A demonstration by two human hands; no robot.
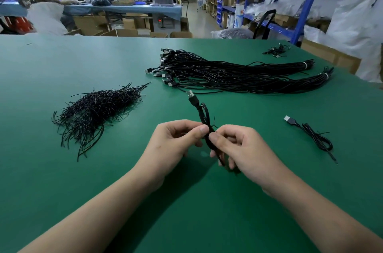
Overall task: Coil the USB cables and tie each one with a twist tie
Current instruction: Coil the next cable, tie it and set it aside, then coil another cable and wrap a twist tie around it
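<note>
Black coiled USB cable (pixel 204 116) pinched above green counter (pixel 207 211) by left grip (pixel 176 140) and right grip (pixel 242 149), fingertips of both closed tight on its middle at twist tie (pixel 213 125). Long axis running away from body, leaning slightly left, plug (pixel 191 97) pointing to far side. Tied cable (pixel 315 136) lying right, loose ties (pixel 97 107) heaped left.

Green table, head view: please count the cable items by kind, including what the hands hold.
Banded cable bundles: 2
Coiled single cables: 2
Twist tie pile: 1
Small far cable heap: 1
Total: 6
</note>
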